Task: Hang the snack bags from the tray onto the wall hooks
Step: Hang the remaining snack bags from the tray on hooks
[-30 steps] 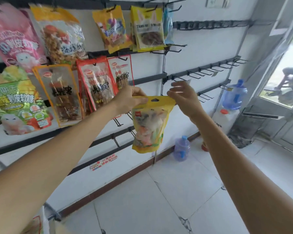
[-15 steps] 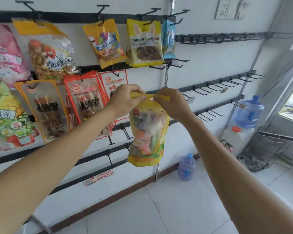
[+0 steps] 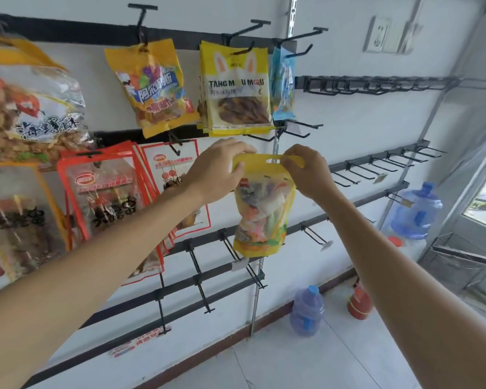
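Note:
A yellow snack bag (image 3: 261, 209) with a clear window hangs upright between my hands in front of the wall rack. My left hand (image 3: 218, 172) pinches its top left corner, and my right hand (image 3: 306, 172) pinches the top right edge beside the hang slot. The bag's top is just below a black wall hook (image 3: 260, 137) that sticks out under the yellow rabbit-ear bag (image 3: 236, 91). The slot is not on any hook. The tray is out of view.
Other bags hang on the wall: red-framed ones (image 3: 107, 197), an orange candy bag (image 3: 152, 85), a blue one (image 3: 282, 82). Bare hooks (image 3: 376, 167) run along rails to the right and below. Two water jugs (image 3: 415, 211) and a wire rack (image 3: 466, 262) stand on the floor.
Both hands have lifted the yellow bag up toward the hook row. My right hand, apart from the bag a second ago, now pinches its top edge.

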The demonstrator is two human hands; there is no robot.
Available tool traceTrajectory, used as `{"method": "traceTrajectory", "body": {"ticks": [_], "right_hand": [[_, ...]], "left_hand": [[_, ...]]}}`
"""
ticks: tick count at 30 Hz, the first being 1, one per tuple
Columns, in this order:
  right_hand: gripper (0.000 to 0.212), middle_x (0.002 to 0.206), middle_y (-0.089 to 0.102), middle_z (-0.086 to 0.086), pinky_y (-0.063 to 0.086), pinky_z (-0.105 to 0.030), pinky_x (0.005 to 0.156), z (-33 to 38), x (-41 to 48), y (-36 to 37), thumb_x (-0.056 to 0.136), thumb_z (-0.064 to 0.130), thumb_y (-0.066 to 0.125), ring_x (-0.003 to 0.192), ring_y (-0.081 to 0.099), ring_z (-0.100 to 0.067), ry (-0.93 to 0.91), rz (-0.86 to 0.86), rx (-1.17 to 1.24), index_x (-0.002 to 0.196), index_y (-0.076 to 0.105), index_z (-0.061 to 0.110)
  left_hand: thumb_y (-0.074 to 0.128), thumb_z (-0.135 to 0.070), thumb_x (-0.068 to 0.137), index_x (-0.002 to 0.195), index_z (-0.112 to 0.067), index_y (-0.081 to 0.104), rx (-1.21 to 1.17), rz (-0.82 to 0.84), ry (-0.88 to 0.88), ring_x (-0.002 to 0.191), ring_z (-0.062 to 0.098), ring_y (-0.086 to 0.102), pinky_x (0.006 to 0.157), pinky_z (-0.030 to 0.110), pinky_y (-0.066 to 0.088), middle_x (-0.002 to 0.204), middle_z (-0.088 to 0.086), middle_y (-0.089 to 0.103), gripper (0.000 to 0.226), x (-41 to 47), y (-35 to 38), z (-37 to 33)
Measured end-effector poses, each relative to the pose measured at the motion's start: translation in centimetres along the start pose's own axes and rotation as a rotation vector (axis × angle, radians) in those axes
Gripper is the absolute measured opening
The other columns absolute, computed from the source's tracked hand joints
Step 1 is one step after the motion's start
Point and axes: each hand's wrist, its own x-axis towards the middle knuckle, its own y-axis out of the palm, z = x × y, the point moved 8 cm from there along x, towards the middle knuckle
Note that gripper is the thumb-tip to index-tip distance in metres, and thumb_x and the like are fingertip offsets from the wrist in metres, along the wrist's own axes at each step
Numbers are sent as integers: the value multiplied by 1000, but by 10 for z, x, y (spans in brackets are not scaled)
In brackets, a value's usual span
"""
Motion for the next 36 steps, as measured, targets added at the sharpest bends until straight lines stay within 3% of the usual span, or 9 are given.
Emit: {"method": "traceTrajectory", "body": {"ticks": [3, 6, 10, 13, 19, 24, 28, 31, 36], "right_hand": [[16, 103, 60, -6, 39, -25, 72, -18, 19, 0, 97, 21, 59, 84, 54, -18, 31, -42, -8, 106, 68, 11], [12, 95, 63, -6, 43, -14, 57, -30, 38, 0, 94, 20, 63, 64, 57, -10, 76, -23, 107, 101, 69, 11], [4, 86, 62, -2, 42, -24, 64, -45, 61, -2, 93, 22, 64, 72, 56, -13, 70, -43, 204, 91, 66, 18], [8, 82, 65, -4, 46, -29, 67, -51, 77, 7, 92, 21, 65, 73, 58, -15, 49, 25, 274, 91, 68, 13], [11, 69, 57, 3, 42, -21, 60, -56, 110, 29, 93, 16, 64, 61, 52, -5, -50, 193, 370, 86, 67, 8], [16, 74, 61, 2, 44, -24, 63, -69, 131, 58, 95, 20, 64, 67, 56, -10, -118, 292, 350, 92, 68, 5], [14, 91, 64, 1, 44, -26, 71, -81, 140, 81, 94, 20, 63, 86, 59, -16, -124, 227, 346, 102, 63, 8], [25, 107, 60, -7, 47, -38, 81, -96, 137, 91, 88, 14, 65, 98, 56, -28, -148, 63, 322, 109, 53, 7], [29, 103, 59, -3, 46, -33, 69, -116, 120, 106, 92, 18, 60, 86, 60, -22, -22, -44, 397, 105, 35, 23]], "left_hand": [[52, -4, 92, 134, -13, 58, 155, 64, 158, 130, 21, 45, 110, 32, 36, 140, 4, 53, 44, 6, 18, -5], [46, -2, 88, 138, -4, 54, 336, 61, 317, 136, 29, 40, 117, 39, 30, 147, 13, 47, 51, 7, 32, -13], [38, -22, 91, 138, -2, 53, 507, 188, 401, 138, 31, 40, 116, 42, 30, 148, 13, 47, 52, 12, 68, -13], [38, -26, 90, 140, 2, 49, 623, 172, 332, 140, 32, 37, 119, 43, 26, 151, 15, 43, 58, 27, 82, -4], [37, -38, 90, 143, 0, 45, 730, 84, 147, 139, 35, 33, 116, 50, 25, 150, 18, 42, 66, 46, 94, 16], [44, -28, 82, 139, -6, 50, 805, 58, -3, 139, 37, 31, 111, 54, 28, 151, 17, 39, 61, 46, 116, 38], [54, -25, 76, 138, -10, 48, 825, 115, -148, 143, 38, 28, 112, 56, 25, 155, 15, 32, 64, 46, 129, 53], [61, -22, 73, 142, -15, 46, 849, 162, -200, 145, 39, 21, 114, 60, 21, 158, 14, 27, 71, 44, 136, 63], [63, -17, 71, 146, -25, 43, 909, 174, -177, 143, 44, 20, 113, 61, 20, 160, 14, 24, 79, 49, 131, 79]]}}
